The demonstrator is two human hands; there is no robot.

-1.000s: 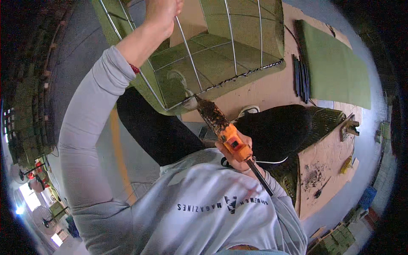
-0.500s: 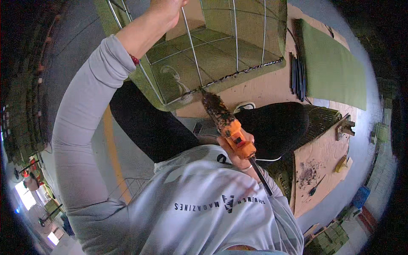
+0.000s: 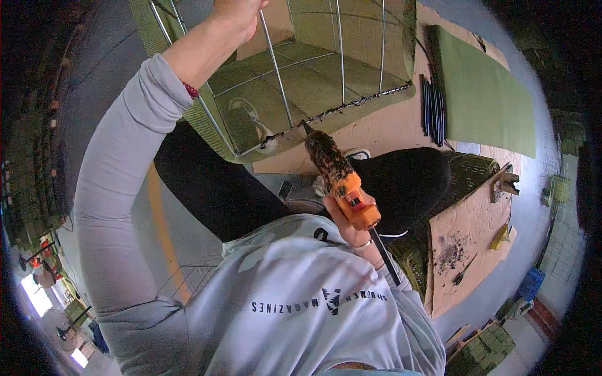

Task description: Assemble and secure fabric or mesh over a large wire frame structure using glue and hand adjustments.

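Note:
My right hand (image 3: 352,227) is closed around an orange glue gun (image 3: 355,200), its front half coated in dark, crusted residue. A black glue stick (image 3: 384,255) pokes out of the gun's back end. The nozzle meets the lower edge of a wire-frame basket (image 3: 281,80) lined with olive-green mesh. Along that edge runs a line of black glue (image 3: 357,104). At the top of the view my left hand (image 3: 237,17) grips a wire of the frame; its fingertips are partly cut off by the picture's edge. A whitish loop of cord (image 3: 246,111) shows through the mesh near the left corner.
Several black glue sticks (image 3: 433,113) lie beside a green mesh sheet (image 3: 483,88) at the right. A stained board (image 3: 464,263) carries a small dark tool (image 3: 463,271) and a wooden block (image 3: 503,183). My black-trousered legs are spread beneath the basket.
The glue gun's nozzle has shifted right along the basket's lower edge, past the foot of an upright wire. My left hand keeps its hold, and the whole view has moved slightly.

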